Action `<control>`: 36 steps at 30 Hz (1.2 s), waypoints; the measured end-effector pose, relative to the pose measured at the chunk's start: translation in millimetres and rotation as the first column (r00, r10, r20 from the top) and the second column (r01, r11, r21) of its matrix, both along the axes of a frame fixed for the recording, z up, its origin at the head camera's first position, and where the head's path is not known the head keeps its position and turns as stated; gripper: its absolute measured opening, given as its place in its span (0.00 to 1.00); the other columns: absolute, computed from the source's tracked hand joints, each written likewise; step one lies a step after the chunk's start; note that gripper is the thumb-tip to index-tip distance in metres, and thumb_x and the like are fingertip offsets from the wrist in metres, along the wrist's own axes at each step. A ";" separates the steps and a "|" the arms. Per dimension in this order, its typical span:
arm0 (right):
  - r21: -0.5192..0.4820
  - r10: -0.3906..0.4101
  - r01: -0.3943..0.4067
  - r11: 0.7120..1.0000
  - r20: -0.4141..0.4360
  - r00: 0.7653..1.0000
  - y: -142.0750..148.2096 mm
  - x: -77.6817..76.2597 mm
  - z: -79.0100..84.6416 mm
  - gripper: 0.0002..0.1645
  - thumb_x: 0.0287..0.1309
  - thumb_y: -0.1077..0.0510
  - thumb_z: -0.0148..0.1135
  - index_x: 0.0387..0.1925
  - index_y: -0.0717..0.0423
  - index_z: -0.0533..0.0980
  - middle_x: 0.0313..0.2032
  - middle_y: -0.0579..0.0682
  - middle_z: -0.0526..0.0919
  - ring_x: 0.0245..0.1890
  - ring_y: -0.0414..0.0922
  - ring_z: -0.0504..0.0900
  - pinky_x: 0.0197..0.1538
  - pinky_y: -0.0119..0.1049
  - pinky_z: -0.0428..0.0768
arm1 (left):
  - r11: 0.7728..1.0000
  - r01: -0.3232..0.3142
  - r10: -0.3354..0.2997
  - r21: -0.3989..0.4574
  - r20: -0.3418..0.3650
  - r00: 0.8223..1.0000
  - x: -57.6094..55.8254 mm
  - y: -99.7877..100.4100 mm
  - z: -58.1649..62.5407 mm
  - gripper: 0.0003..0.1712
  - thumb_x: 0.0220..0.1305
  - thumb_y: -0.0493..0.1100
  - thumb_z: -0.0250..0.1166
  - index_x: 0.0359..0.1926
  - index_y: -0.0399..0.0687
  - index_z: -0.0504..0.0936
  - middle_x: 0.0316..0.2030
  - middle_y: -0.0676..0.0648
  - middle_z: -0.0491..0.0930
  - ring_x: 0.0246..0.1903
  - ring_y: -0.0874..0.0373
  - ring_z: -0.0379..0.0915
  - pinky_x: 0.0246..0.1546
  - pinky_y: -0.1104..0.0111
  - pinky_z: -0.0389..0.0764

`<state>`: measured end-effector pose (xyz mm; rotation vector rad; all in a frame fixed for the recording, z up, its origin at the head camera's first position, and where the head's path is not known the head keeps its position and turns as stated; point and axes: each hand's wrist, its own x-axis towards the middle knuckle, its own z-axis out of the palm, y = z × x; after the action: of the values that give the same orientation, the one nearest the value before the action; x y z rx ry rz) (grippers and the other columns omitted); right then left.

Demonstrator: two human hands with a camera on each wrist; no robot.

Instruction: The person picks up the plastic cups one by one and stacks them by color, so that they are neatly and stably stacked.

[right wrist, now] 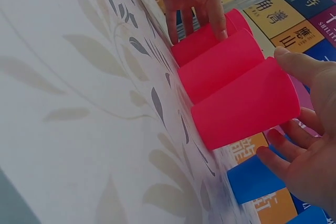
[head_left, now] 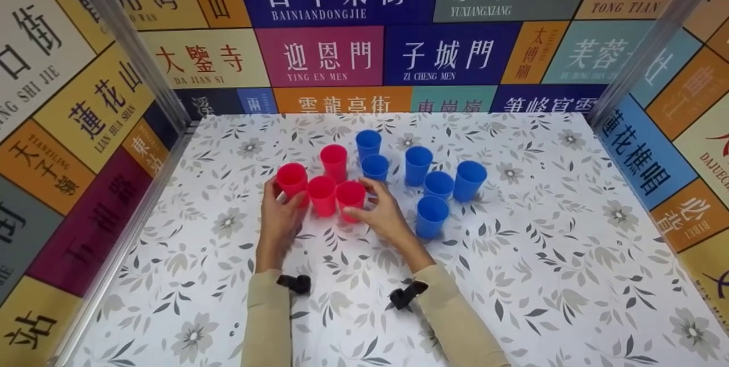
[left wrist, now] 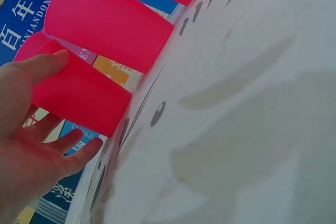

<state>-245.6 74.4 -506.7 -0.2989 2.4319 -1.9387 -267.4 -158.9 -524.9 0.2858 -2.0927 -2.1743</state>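
Four-sided reach aside, both hands are at a cluster of several upright red plastic cups on the table. My left hand (head_left: 278, 221) holds the leftmost red cup (head_left: 291, 180), thumb on its near side and fingers round the far side; the left wrist view shows this thumb on the cup wall (left wrist: 84, 90). With thumb and fingers on either side, my right hand (head_left: 388, 214) holds the rightmost red cup (head_left: 349, 199). Between these two stands another red cup (head_left: 323, 199). One more red cup (head_left: 334, 163) stands just behind. All have their open ends up.
Several blue cups stand right of and behind the red ones, among them a front blue cup (head_left: 431, 219) and a far-right blue cup (head_left: 470, 182). The table (head_left: 547, 276) has a floral cover. Panels with printed characters (head_left: 319, 56) enclose its back and sides.
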 end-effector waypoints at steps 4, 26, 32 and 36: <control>0.000 -0.014 0.014 1.000 0.031 0.999 -2.5 0.3 -1.0 0.46 0.53 0.53 0.76 0.71 0.55 0.65 0.68 0.56 0.70 0.68 0.56 0.68 0.71 0.51 0.71 | 0.999 0.015 -0.014 0.046 -0.014 1.000 0.6 -1.4 -0.2 0.41 0.64 0.35 0.68 0.73 0.60 0.60 0.69 0.48 0.65 0.69 0.49 0.65 0.62 0.59 0.79; -0.063 -0.081 0.085 0.994 0.062 0.995 -9.9 0.2 4.7 0.42 0.53 0.52 0.76 0.67 0.53 0.67 0.63 0.56 0.75 0.64 0.55 0.74 0.68 0.51 0.74 | 0.995 0.004 -0.004 0.099 -0.002 1.000 -2.7 1.2 1.9 0.40 0.63 0.32 0.66 0.71 0.60 0.61 0.67 0.46 0.65 0.68 0.49 0.67 0.60 0.59 0.81; -0.068 -0.082 0.082 0.994 0.016 0.997 -9.6 5.5 16.7 0.41 0.53 0.53 0.76 0.66 0.52 0.68 0.62 0.54 0.75 0.63 0.56 0.73 0.69 0.55 0.72 | 0.997 0.012 -0.013 0.076 0.015 1.000 -1.5 0.6 1.2 0.41 0.64 0.33 0.67 0.71 0.63 0.60 0.67 0.48 0.66 0.69 0.50 0.65 0.60 0.61 0.80; -0.072 -0.088 0.084 0.994 -0.052 0.995 -10.1 8.6 27.5 0.41 0.53 0.53 0.76 0.66 0.53 0.68 0.61 0.54 0.76 0.62 0.55 0.74 0.68 0.57 0.72 | 0.999 0.008 -0.008 0.035 0.011 1.000 -1.8 -0.2 2.4 0.41 0.63 0.34 0.67 0.72 0.60 0.60 0.68 0.47 0.65 0.70 0.49 0.64 0.63 0.60 0.78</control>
<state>-237.0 64.4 -479.2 -0.2570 2.4537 -2.0807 -269.2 -159.1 -522.5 0.2940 -2.0667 -2.2211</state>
